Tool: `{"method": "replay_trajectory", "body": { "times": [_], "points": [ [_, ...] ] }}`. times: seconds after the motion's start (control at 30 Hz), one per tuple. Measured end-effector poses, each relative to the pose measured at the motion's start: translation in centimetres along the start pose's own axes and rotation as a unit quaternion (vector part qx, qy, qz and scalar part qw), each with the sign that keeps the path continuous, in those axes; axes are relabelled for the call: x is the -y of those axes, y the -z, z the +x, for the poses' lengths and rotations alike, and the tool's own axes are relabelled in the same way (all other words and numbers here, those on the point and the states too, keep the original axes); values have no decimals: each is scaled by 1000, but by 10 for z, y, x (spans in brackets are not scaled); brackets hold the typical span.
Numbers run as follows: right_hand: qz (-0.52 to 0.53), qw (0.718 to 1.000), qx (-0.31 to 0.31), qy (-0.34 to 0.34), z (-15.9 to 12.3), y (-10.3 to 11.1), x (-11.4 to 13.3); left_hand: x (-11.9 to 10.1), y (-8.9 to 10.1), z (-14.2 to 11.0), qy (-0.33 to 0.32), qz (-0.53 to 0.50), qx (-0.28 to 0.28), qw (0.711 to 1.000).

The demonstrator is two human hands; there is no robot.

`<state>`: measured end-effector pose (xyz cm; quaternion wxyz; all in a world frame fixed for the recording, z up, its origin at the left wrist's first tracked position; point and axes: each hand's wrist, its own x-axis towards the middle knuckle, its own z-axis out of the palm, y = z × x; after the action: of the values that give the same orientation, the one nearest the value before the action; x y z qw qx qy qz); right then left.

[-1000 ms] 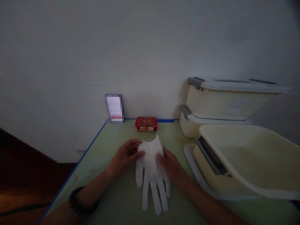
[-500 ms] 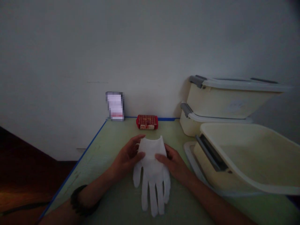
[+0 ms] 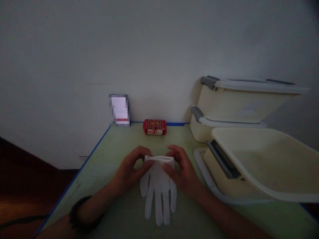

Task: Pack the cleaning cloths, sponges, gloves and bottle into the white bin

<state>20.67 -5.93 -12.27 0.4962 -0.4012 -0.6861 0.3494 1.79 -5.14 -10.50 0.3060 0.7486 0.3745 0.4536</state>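
A white fabric glove (image 3: 157, 186) hangs between my hands, its fingers pointing down toward me and its cuff at the top. My left hand (image 3: 136, 167) pinches the cuff's left side, thumb in front and fingers behind. On the other side my right hand (image 3: 181, 169) grips the glove near the cuff's right edge, with the thumb on the front and the fingers curled at the back. The cuff's upper edge is folded over in a band. Parts of my fingers are hidden behind the fabric.
A red patterned package (image 3: 155, 127) lies at the table's back. A phone with a blurred screen (image 3: 121, 110) leans on the wall (image 3: 154, 59). At right, an open cream bin (image 3: 224, 181) stands on a lid, before two stacked lidded boxes (image 3: 229, 103). Blue tape edges the table (image 3: 112, 146).
The glove's cuff has been folded down, so its top edge now sits lower. Both hands have shifted to the cuff, and the view has moved slightly.
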Motion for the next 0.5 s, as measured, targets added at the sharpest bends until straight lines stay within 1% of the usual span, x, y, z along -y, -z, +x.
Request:
{"method": "replay_trajectory", "body": {
  "times": [0.07, 0.1, 0.17, 0.23, 0.33, 0.5],
  "points": [
    [-61, 996, -23, 59, 0, 1, 1, -1, 0, 0, -49, 29, -10, 998],
    [-90, 991, -22, 92, 1, 2, 2, -2, 0, 0, -66, 50, -22, 996],
    [-125, 980, 2, 157, 2, 5, 4, -3, 0, 0, -80, 99, -49, 991],
    [-138, 970, 23, 201, 4, 7, 6, -4, 0, 0, -83, 134, -70, 985],
    [-164, 961, 20, 220, 5, 10, 9, -5, 1, 0, -102, 136, -71, 983],
    [-207, 947, 30, 242, 4, 13, 12, -6, 1, 0, -158, 125, -26, 979]
  ]
}}
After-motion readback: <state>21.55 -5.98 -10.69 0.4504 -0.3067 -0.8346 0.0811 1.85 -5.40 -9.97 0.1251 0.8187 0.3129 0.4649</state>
